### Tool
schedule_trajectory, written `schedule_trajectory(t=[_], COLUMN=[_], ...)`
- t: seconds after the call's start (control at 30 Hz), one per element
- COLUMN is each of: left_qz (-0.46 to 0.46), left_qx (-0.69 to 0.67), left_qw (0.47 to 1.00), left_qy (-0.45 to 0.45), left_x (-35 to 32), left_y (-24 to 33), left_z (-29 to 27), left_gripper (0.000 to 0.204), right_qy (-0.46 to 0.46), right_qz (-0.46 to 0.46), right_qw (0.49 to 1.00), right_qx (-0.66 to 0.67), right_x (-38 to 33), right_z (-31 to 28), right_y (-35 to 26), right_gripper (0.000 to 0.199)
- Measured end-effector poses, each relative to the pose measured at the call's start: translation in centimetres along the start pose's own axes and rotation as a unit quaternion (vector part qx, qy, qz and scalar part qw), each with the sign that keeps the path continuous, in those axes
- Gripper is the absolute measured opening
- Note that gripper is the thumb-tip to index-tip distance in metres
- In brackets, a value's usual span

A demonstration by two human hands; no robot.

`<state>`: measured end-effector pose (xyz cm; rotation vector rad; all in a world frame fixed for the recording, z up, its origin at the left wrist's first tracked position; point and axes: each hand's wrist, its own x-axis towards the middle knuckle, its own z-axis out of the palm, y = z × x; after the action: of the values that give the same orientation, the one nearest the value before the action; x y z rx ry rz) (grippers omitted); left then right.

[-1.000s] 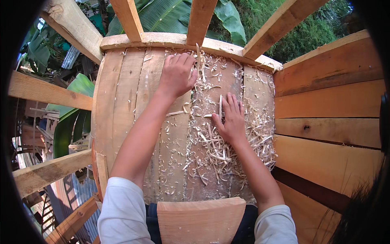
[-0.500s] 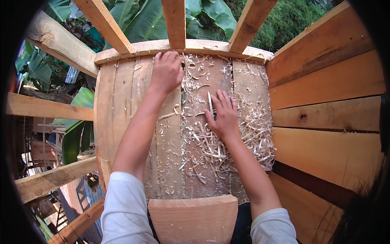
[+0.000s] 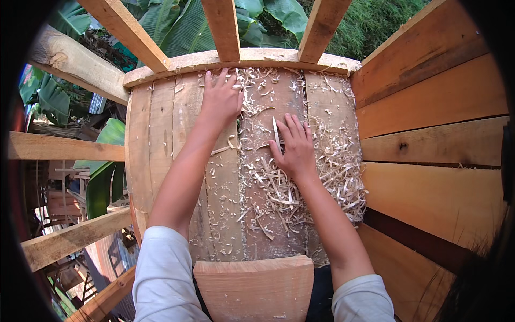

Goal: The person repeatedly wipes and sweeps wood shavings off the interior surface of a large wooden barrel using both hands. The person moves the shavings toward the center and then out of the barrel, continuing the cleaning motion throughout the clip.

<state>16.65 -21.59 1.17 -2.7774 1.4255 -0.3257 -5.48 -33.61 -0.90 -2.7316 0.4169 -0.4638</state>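
Note:
My left hand (image 3: pixel 221 102) rests at the far end of the plank floor (image 3: pixel 161 129), close to the cross rail (image 3: pixel 263 57). Its fingers are spread, with a few curled shavings by the fingertips. Flat on the boards, my right hand (image 3: pixel 296 149) has its fingers stretched forward. A narrow, pale, pointed strip (image 3: pixel 275 130) lies along its thumb and index finger; whether it is gripped I cannot tell. Wood shavings (image 3: pixel 335 182) are heaped around my right wrist and scattered across the middle boards.
Upright wooden slats (image 3: pixel 221 29) rise behind the rail, and horizontal bars (image 3: pixel 64 146) run along the left. A wall of orange-brown planks (image 3: pixel 429 185) closes the right side. Nearest me stands a pale board (image 3: pixel 255 287). Banana leaves (image 3: pixel 185 29) grow beyond the slats.
My left hand has drawn back slightly from the rail, its fingers now more spread. My right hand stays in nearly the same place beside the pointed strip. The view has shifted a little.

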Motion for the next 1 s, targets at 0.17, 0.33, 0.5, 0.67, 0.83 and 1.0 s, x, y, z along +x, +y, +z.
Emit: schedule_trajectory(t=[0.17, 0.33, 0.5, 0.67, 0.83, 1.0], left_qz=[-0.036, 0.017, 0.014, -0.173, -0.082, -0.179], left_qx=[0.029, -0.063, -0.006, -0.025, -0.222, -0.163], left_qw=[0.998, 0.996, 0.998, 0.983, 0.97, 0.97], left_qy=[0.05, 0.067, 0.054, 0.059, -0.053, 0.037], left_x=[1.2, 0.7, 0.3, 0.8, -0.5, -0.5], left_y=[1.4, 0.5, 1.4, 2.1, 2.0, 1.7], left_z=[-1.1, -1.0, 0.0, -0.5, 0.5, 0.5], left_gripper=[0.027, 0.028, 0.034, 0.06, 0.06, 0.063], right_qy=[0.001, 0.0, -0.002, 0.0, 0.008, 0.008], right_qz=[0.002, 0.003, 0.01, 0.01, 0.007, 0.007], right_qw=[1.0, 1.0, 1.0, 1.0, 1.0, 1.0], right_qx=[-0.006, -0.008, -0.004, -0.01, -0.006, -0.007], right_x=[0.0, -0.1, -0.1, -0.3, -0.1, -0.1], right_z=[0.1, 0.3, 0.2, 0.2, 0.4, 0.3], right_y=[0.3, 0.3, 0.2, 0.5, 0.3, 0.5], right_gripper=[0.053, 0.053, 0.052, 0.052, 0.051, 0.051])
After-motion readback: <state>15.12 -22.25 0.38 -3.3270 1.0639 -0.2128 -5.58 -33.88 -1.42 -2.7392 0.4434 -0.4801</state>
